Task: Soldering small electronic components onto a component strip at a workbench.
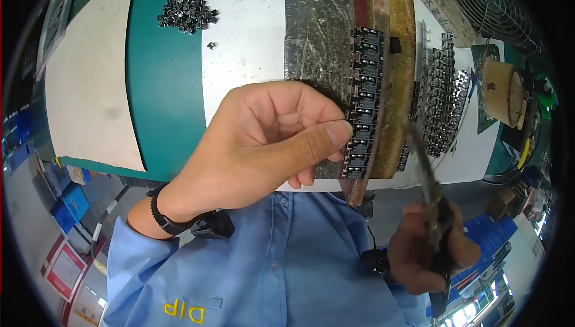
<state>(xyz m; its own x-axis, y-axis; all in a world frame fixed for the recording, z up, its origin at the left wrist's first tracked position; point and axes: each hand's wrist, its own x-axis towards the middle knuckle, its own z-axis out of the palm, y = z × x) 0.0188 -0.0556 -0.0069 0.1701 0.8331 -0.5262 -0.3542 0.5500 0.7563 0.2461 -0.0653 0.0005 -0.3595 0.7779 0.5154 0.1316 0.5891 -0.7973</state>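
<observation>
My left hand [257, 141] reaches over the worktop, thumb and forefinger pinched together at the left edge of a row of small black components [364, 87]. Anything between those fingertips is hidden. The components stand in a long line along a clear, reddish strip [356, 192], beside a dark scuffed block [317, 27]. In my right hand [419, 249] is a dark pair of pliers [432, 189], fingers wrapped round the handles. Both are blurred, the jaws pointing up toward the yellowish-brown bar [398, 75] right of the row.
A heap of small black parts [187, 12] lies on the green mat [165, 87], near a loose part [211, 45]. Several more component rows [440, 93] lie at right, by a brown tape roll [503, 93] and a fan guard [488, 0]. A beige board [90, 87] covers the left.
</observation>
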